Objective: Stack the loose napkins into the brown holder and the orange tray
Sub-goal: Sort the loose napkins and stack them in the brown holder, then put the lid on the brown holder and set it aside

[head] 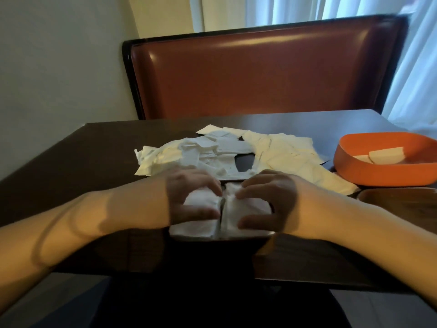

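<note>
I see both hands down on the dark table (94,147), working two small wads of white napkin side by side near its front edge. My left hand (189,197) curls its fingers (208,183) over the left wad (201,200), thumb pressed along its near side, so it grips that one. My right hand (267,200) does the same on the right wad (246,204), fingers bent over the top and thumb at the near edge. The two wads touch along a seam that runs away from me, and each one's long axis seems to follow that line, though blur keeps me from being sure. They sit in the holder (217,236), whose dark rim shows just below them. Beyond the holder lies the loose napkin pile (236,150), spread wide across the table. To the right of the holder, further back, stands the orange tray (369,171), holding a few folded napkins (387,155).
</note>
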The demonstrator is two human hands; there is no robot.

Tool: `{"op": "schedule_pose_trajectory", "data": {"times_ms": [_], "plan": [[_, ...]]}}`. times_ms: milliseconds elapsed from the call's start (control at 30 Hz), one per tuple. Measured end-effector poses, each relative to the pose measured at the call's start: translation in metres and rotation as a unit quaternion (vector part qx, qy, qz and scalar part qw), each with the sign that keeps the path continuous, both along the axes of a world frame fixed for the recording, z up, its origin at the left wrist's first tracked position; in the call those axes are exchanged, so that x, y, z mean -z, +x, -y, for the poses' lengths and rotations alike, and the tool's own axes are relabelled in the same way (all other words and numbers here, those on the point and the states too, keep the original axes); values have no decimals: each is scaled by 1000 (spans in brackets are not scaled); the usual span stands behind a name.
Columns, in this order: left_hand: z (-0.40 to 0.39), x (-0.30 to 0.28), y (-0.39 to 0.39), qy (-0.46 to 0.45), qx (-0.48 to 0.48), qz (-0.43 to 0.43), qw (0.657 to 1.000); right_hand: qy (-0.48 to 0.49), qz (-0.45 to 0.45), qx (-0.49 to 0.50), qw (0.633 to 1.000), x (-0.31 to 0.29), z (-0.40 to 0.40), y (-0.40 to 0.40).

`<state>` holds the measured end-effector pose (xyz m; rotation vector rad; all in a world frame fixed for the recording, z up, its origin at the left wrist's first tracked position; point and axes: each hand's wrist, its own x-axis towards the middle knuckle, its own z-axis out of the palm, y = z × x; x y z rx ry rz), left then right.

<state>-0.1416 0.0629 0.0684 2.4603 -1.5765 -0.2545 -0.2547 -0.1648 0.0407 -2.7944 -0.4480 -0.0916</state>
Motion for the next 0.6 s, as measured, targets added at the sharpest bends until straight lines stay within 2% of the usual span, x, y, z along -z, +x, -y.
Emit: {"op": "schedule_pose_trajectory", "data": {"times_ms": [133,233,433,600], "plan": [[41,-16,-29,-2,6,9,1000,52,32,41,997,-10,21,-31],[70,-18,-50,2,10,5,1000,27,22,78,996,-16,49,-52],[159,-10,-91,31,34,2,999,-16,-40,183,982,-21,137,-118],[223,3,-111,83,18,-6,996,-39,-111,280,953,-15,190,-157]]}}
